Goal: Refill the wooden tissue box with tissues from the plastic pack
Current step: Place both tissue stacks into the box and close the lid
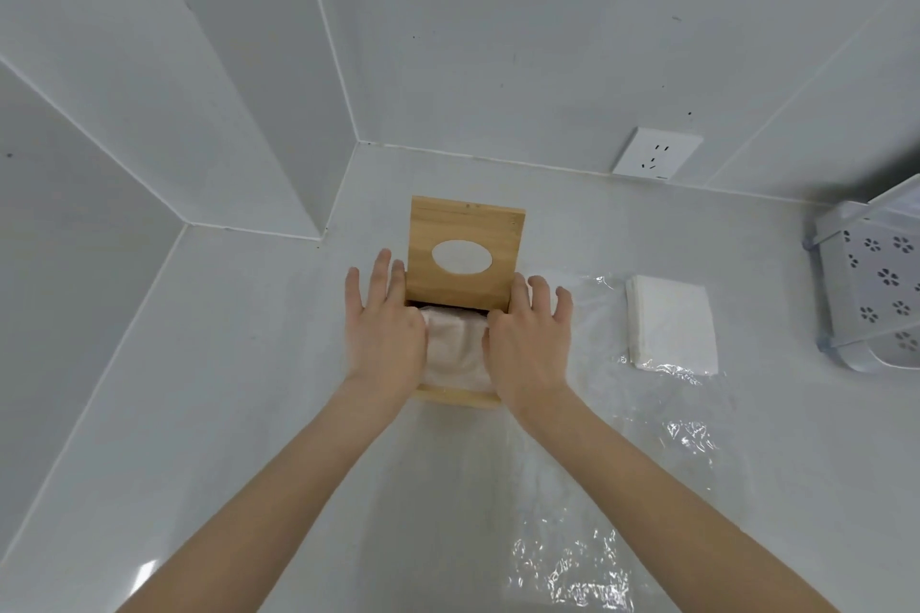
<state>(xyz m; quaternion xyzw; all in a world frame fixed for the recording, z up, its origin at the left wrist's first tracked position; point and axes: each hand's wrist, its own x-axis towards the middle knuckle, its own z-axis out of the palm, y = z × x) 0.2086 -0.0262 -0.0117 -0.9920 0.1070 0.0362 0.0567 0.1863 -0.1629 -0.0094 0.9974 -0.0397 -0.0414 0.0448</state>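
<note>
The wooden tissue box (458, 396) sits on the white counter, its sliding lid (465, 224) with an oval hole pushed partly away from me. A stack of white tissues (455, 348) lies in the opened part of the box. My left hand (386, 329) and my right hand (530, 339) lie flat on either side of the box, fingers spread, thumbs pressing on the tissues. To the right, a second stack of tissues (672, 324) rests on the clear plastic pack (692, 438), which is spread flat.
A white perforated rack (876, 284) stands at the right edge. A wall socket (657, 153) is on the back wall. Tiled walls form a corner behind the box. More crumpled clear plastic (572, 572) lies near the counter's front.
</note>
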